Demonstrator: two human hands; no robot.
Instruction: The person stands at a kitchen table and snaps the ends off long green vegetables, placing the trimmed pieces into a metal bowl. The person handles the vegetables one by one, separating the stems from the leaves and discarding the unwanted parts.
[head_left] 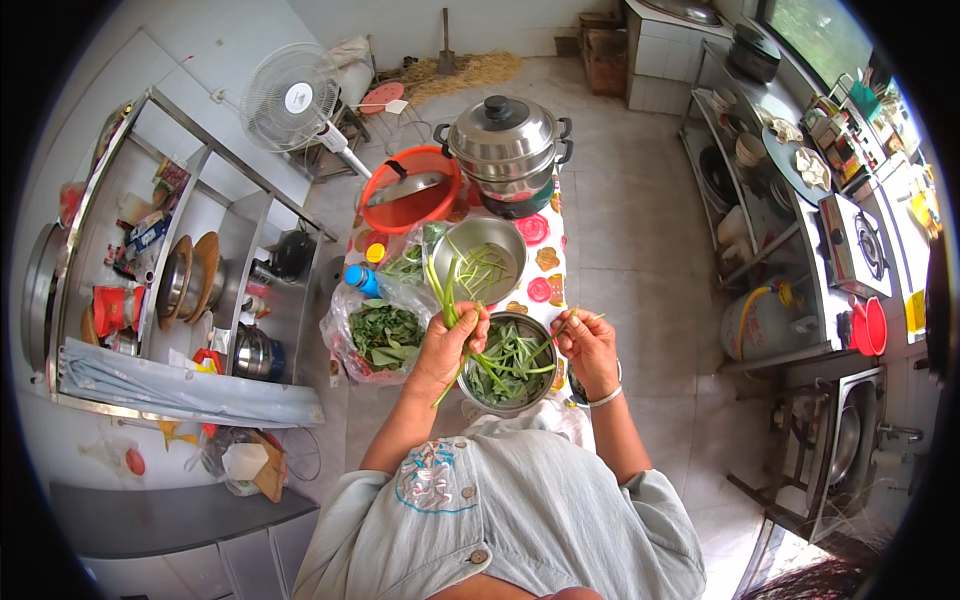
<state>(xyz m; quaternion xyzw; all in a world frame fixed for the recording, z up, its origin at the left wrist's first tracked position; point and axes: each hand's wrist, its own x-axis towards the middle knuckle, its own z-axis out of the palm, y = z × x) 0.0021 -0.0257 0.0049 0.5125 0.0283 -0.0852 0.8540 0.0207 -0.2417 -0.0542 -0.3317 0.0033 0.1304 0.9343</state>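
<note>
My left hand (450, 345) is closed round a small bunch of long green vegetable stems (441, 290), which stick up past the fingers and hang below them. Opposite it, my right hand (590, 352) pinches a thin bit of green stem (570, 318). Below and between the hands is a metal bowl (500, 408) of leafy greens and stems. Just beyond it stands a second metal bowl (518, 245) with short stem pieces in it. A clear plastic bag (335, 335) of loose green leaves (385, 335) lies beside my left hand.
On the patterned tablecloth (548, 225) stand a steamer pot (505, 135), an orange basin (385, 218) with a metal lid inside, and a blue-capped bottle (362, 280). A fan (298, 98) and metal shelves (215, 290) are left; a gas stove (860, 245) is right.
</note>
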